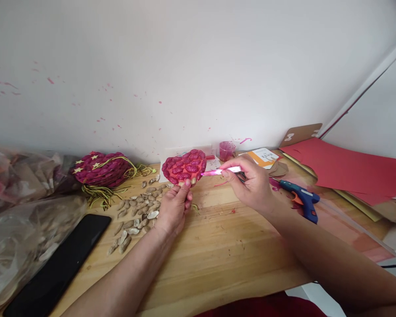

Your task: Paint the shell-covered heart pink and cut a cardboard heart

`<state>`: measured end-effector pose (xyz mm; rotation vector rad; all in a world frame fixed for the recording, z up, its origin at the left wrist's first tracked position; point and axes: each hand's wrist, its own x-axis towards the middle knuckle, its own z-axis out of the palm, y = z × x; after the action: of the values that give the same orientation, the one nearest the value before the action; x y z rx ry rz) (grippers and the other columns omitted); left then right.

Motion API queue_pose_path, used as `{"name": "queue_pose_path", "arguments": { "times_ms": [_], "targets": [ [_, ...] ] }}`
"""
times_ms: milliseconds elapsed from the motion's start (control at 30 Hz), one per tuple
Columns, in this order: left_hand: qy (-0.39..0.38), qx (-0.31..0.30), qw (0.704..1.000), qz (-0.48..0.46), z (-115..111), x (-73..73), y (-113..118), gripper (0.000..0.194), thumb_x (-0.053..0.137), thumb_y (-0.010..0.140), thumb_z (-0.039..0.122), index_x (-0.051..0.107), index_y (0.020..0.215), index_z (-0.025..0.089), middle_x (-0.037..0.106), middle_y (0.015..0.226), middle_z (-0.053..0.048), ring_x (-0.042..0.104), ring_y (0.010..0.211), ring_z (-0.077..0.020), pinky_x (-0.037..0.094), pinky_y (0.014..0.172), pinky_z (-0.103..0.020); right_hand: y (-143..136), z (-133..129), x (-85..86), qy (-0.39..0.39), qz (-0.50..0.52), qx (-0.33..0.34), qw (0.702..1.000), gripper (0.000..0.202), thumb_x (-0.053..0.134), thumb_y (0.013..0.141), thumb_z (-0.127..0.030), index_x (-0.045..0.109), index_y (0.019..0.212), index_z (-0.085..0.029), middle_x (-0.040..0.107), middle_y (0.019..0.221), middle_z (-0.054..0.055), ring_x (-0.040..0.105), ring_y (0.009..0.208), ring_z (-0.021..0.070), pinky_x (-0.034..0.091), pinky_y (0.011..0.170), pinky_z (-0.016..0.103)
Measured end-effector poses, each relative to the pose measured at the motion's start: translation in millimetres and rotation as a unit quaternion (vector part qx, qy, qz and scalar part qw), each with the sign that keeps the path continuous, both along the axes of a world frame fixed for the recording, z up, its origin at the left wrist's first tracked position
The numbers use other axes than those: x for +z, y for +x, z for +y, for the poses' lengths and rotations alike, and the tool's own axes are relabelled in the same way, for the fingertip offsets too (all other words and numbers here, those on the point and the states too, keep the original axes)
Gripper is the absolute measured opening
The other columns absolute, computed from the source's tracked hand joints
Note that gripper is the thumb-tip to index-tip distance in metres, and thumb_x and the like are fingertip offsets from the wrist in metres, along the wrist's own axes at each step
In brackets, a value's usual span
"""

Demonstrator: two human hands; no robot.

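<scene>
A red heart-shaped piece covered with magenta-painted peanut shells is held up off the table by its lower edge in my left hand, thumb on top. Near the thumb, a shell or two at that edge look unpainted. My right hand grips a white-handled paintbrush with a pink end, which points left at the heart's right edge. Whether the tip touches the heart, I cannot tell. Behind the heart stands a clear cup with pink paint.
Loose peanut shells, a phone, plastic bags and a stack of finished magenta pieces with yellow stars and cords lie left. At right are a blue glue gun and red sheets. A paint-flecked wall rises behind.
</scene>
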<state>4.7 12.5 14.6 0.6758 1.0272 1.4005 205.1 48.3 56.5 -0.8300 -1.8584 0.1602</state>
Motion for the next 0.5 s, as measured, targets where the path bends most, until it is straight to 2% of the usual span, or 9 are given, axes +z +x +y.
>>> {"name": "queue_pose_path", "arguments": {
  "times_ms": [167,500],
  "targets": [
    [-0.009,0.005,1.0,-0.003,0.7,-0.6,0.1,0.053,0.091,0.059,0.052,0.053,0.063,0.016,0.049,0.052,0.006,0.032,0.04,-0.0019,0.018,0.037,-0.015,-1.3,-1.6,1.0,0.036,-0.025,-0.019,0.999,0.006,0.066,0.092,-0.021,0.07,0.095,-0.025,0.072,0.088,0.004,0.065,0.085,0.021,0.053,0.077,0.036],
    [0.0,0.016,1.0,0.007,-0.1,0.8,0.9,0.052,0.09,0.059,0.052,0.054,0.064,0.015,0.051,0.052,0.005,0.033,0.04,-0.0022,0.019,0.037,-0.016,-4.3,-5.5,2.3,0.031,-0.024,-0.007,0.999,0.005,0.067,0.092,-0.023,0.071,0.096,-0.024,0.071,0.085,0.003,0.065,0.082,0.0199,0.053,0.076,0.035]
  ]
}}
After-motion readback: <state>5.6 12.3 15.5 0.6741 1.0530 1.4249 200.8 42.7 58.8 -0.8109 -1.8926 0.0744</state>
